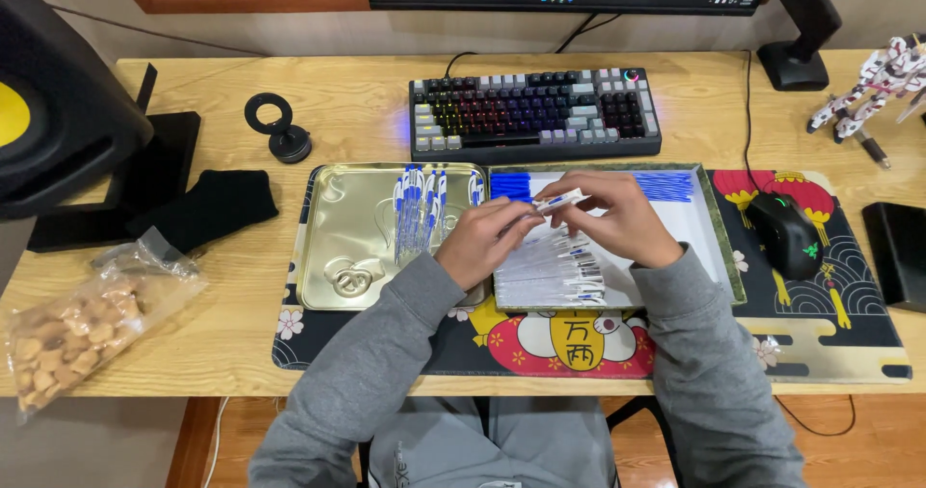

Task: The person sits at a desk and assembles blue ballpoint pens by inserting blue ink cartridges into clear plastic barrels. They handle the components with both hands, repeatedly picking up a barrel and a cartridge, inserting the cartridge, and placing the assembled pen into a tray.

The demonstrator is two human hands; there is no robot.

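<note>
Fingertips of both hands pinch one slim white pen barrel with a blue end (558, 200), the left hand (487, 240) clamped on its near end and the right hand (617, 220) closed around the far end, held just above a shallow white tray (702, 230). Below the hands, a fanned row of white pen barrels (552, 271) lies in that tray, with blue refills (666, 185) along its far edge. Just left sits a gold metal tray (347, 223) holding assembled blue-and-white pens (417, 206). Both trays rest on a patterned desk mat (820, 334), near a backlit keyboard (533, 112) and a black mouse (783, 232).
</note>
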